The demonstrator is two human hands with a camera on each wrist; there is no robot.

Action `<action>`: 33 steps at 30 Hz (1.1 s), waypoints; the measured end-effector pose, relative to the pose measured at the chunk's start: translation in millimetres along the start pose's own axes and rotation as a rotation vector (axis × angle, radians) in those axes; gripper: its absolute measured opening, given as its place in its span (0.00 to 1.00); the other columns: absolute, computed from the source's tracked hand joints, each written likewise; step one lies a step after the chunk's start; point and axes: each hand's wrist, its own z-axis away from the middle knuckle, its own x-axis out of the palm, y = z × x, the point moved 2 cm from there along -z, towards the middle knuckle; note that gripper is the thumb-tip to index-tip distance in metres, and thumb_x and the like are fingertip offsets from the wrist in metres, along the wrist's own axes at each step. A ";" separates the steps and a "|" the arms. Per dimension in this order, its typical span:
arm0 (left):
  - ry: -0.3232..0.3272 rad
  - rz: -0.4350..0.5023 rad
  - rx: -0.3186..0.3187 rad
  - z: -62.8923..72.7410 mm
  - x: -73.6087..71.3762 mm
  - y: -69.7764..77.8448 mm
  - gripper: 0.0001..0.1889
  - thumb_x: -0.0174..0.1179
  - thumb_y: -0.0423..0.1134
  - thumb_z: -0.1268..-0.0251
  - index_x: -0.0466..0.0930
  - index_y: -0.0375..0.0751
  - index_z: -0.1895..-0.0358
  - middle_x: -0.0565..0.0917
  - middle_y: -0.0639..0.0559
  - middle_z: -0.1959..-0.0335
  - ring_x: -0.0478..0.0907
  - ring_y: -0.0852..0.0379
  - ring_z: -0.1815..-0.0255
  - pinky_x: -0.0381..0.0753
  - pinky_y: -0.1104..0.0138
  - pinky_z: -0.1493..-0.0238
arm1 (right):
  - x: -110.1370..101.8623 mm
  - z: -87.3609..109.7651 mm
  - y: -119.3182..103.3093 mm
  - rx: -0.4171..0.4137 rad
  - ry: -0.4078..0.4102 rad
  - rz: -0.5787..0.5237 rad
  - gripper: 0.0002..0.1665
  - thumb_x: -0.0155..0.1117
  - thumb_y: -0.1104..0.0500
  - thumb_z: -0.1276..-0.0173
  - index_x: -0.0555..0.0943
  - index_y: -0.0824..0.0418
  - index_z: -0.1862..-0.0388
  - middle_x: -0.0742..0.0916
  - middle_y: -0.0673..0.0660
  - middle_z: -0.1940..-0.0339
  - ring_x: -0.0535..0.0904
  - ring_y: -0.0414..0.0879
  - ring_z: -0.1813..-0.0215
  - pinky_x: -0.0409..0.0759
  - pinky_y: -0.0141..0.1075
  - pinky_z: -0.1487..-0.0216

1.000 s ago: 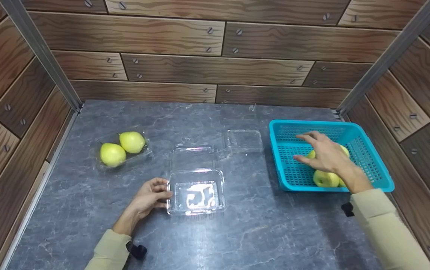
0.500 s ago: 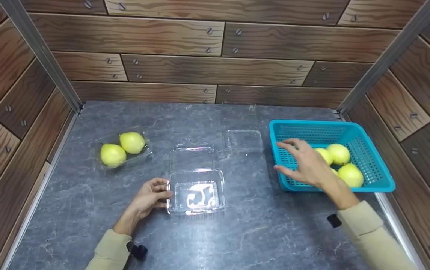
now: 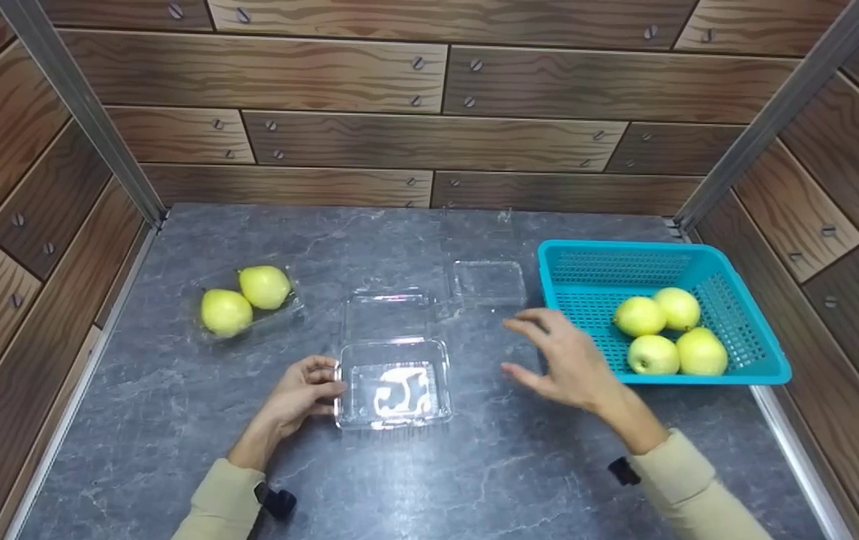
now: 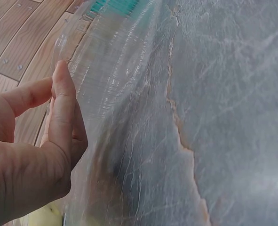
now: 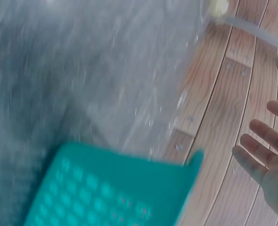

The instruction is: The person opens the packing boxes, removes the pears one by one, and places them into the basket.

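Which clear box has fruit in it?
The left box: it holds two pears. The middle box, pinched by the left hand, and the right box, beside the basket, show none.

Left hand (image 3: 300, 394): pinching, with thumb (image 3: 329, 390) opposed to fingers (image 3: 316, 363). Right hand (image 3: 570, 364): aloft, with thumb and fingers parted in a loose curve. Forearms (image 3: 710, 506): sleeved, extended forward, slanted inward, with wrists (image 3: 253, 450) bare beyond the cuffs (image 3: 673, 463).

That person's left sleeve (image 3: 211, 510) and right sleeve (image 3: 707, 499) look pale khaki; beside their broad cuffs (image 3: 674, 466) jut a small black left camera (image 3: 280, 503) and right camera (image 3: 623, 471).
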 end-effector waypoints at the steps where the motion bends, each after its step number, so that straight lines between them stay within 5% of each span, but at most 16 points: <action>1: 0.002 0.000 0.000 0.0 -0.1 0.0 0.21 0.65 0.22 0.36 0.69 0.31 0.43 0.80 0.56 0.65 0.82 0.61 0.68 0.90 0.70 0.73 | 3.8 0.1 -4.1 -0.023 0.012 -0.004 0.36 0.79 0.41 0.39 0.83 0.57 0.36 0.87 0.60 0.42 0.84 0.55 0.44 0.91 0.47 0.51; 9: 0.010 -0.001 0.008 -0.2 0.4 0.4 0.22 0.64 0.22 0.35 0.68 0.29 0.42 0.80 0.55 0.64 0.81 0.61 0.68 0.89 0.69 0.73 | 32.7 1.1 -36.1 -0.112 0.029 -0.019 0.34 0.80 0.41 0.42 0.84 0.56 0.41 0.88 0.59 0.45 0.84 0.51 0.44 0.91 0.43 0.47; 20: 0.020 0.005 0.000 -0.3 0.6 -0.8 0.21 0.64 0.22 0.35 0.69 0.30 0.42 0.80 0.56 0.64 0.81 0.61 0.68 0.89 0.69 0.73 | 69.1 7.8 -72.1 -0.102 -0.031 -0.075 0.34 0.83 0.41 0.44 0.84 0.52 0.41 0.88 0.57 0.43 0.84 0.49 0.43 0.92 0.43 0.45; 33: 0.011 0.006 -0.005 -0.3 2.5 -0.7 0.23 0.64 0.23 0.35 0.66 0.29 0.40 0.80 0.56 0.65 0.80 0.60 0.68 0.89 0.70 0.72 | 90.6 14.6 -91.3 -0.180 -0.017 -0.045 0.26 0.74 0.36 0.35 0.85 0.49 0.45 0.87 0.53 0.46 0.84 0.46 0.45 0.90 0.38 0.44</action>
